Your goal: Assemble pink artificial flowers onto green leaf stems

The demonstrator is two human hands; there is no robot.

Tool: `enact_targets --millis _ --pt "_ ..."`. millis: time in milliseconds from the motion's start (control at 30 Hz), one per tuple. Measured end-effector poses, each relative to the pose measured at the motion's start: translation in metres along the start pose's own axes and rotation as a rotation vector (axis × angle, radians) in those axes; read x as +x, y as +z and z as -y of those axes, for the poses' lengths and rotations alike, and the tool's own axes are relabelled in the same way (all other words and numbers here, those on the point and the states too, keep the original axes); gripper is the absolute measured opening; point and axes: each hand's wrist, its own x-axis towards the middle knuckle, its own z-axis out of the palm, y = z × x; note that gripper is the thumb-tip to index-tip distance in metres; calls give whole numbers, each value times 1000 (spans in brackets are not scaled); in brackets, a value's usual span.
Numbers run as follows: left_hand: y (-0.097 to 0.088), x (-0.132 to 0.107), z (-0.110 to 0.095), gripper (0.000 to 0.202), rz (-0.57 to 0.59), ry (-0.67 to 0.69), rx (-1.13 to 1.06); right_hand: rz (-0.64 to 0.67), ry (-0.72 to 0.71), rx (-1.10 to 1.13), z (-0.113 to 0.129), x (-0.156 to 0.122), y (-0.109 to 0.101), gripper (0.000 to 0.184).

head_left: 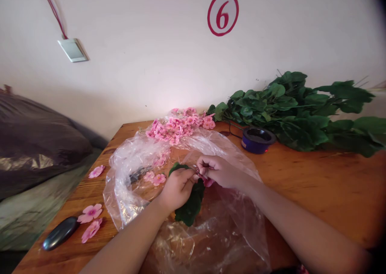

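My left hand (176, 187) is closed around a green leafy stem (189, 205) over a clear plastic bag (211, 234) on the wooden table (316, 185). My right hand (217, 170) pinches a small pink flower (208, 182) right at the tip of that stem, its fingers pressed together and touching my left fingertips. A heap of pink artificial flowers (177, 127) lies on the bag just behind my hands. Two more pink blossoms (155, 178) rest inside the bag to the left.
A pile of green leaf stems (301, 109) lies along the wall at the back right, with a dark blue round dish (257, 139) before it. Loose pink blossoms (90, 219) and a black oval object (60, 232) sit near the table's left edge. A dark bag (36, 137) lies left.
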Motion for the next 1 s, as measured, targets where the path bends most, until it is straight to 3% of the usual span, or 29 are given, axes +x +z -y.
enact_targets --millis 333,567,700,1000 --pt "1 -3 -1 22 -45 -29 139 -109 23 -104 -1 0 4 10" --pt "3 -2 3 22 -112 25 434 -141 65 -198 2 1 5 27" --pt "3 -1 5 22 -101 -13 408 -64 61 -176 0 2 2 32" --pt "1 -1 3 23 -90 -102 173 -70 69 -13 1 2 0 38"
